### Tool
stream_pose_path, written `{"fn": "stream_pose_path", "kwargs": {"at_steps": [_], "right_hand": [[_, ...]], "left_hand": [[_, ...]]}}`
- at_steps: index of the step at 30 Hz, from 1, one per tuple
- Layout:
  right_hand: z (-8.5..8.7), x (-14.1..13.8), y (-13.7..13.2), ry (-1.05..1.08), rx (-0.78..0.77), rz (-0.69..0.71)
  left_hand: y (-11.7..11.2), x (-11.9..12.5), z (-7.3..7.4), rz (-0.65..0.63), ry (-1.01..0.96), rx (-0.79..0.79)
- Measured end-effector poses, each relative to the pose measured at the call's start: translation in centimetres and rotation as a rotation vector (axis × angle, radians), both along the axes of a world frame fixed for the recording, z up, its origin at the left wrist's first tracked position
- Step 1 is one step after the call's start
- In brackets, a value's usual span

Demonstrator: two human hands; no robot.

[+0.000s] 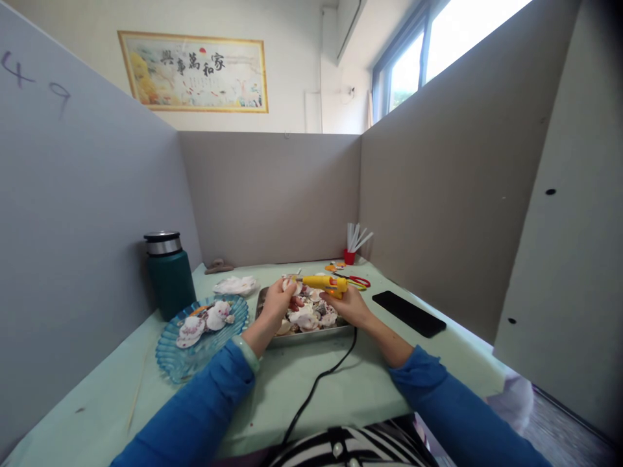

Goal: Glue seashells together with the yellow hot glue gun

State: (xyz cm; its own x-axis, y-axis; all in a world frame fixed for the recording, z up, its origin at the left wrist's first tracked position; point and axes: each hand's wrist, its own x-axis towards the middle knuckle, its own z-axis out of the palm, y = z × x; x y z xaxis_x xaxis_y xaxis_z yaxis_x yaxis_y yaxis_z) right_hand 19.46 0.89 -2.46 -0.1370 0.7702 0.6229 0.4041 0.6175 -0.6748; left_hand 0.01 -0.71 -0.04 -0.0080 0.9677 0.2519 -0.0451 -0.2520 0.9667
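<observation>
My right hand point(351, 305) grips a yellow glue gun point(325, 283), its nozzle pointing left. My left hand point(278, 301) is closed on a small pale shell point(291, 285) held right at the nozzle tip. Both hands hover over a metal tray point(311, 333) filled with several shells. The gun's black cord point(315, 384) runs from under my right hand toward my body.
A blue glass plate point(181, 357) with shells lies at the left, a dark green flask point(170, 272) behind it. A black phone point(409, 313) lies right of the tray. Red-handled scissors point(359, 281) and a red cup of white sticks point(350, 250) stand at the back. Grey partitions enclose the desk.
</observation>
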Motion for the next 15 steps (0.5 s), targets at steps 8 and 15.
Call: {"fn": "stream_pose_path", "kwargs": {"at_steps": [8, 15], "right_hand": [[-0.30, -0.04, 0.49, 0.062, -0.008, 0.000], [-0.03, 0.00, 0.07, 0.021, 0.015, -0.001]], "left_hand": [[-0.20, 0.12, 0.24, 0.017, 0.004, -0.018], [0.16, 0.06, -0.23, -0.028, 0.019, -0.010]]}}
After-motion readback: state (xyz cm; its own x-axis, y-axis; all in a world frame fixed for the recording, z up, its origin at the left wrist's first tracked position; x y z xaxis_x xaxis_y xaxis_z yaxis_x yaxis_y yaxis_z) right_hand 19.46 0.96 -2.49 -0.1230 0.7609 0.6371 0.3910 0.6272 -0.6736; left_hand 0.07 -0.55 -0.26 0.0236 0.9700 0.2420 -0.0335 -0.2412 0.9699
